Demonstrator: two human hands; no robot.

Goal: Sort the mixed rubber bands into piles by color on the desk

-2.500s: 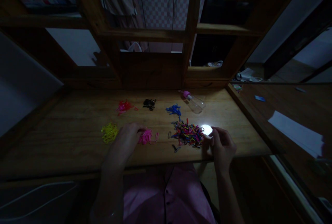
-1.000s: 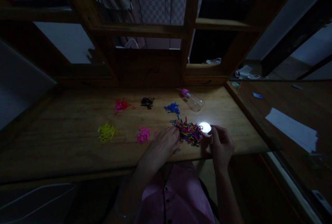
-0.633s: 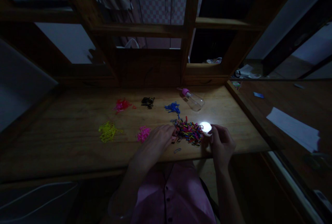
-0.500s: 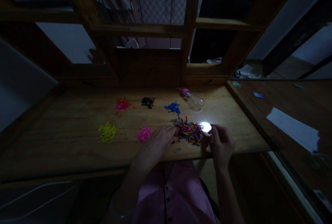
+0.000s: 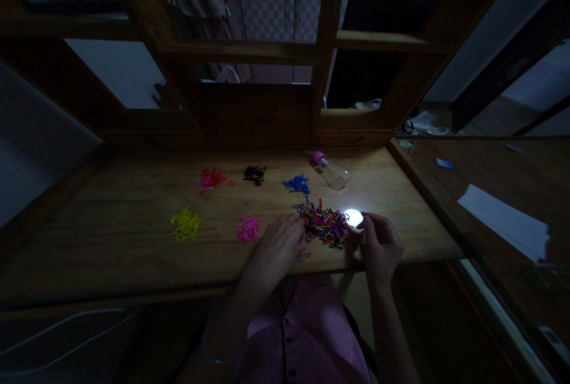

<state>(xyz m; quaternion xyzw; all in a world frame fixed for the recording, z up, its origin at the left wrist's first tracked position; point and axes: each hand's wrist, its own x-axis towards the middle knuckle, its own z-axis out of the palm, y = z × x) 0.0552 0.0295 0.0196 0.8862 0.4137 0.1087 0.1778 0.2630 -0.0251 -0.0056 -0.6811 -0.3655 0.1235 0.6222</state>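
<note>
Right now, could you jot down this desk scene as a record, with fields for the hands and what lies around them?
Surface: pale wooden desktop
Left hand: at the left edge of a multicoloured heap of thin, band-like loops; grasp unclear
Right hand: right of the heap, beside a round white glow; whether it holds anything is unclear
Smaller piles: yellow loops, bright pink loops, reddish-pink loops, black loops, blue loops
One loose piece: grey loop near the left hand
Container: clear, pink-capped bottle, lying on its side beyond the heap
</note>
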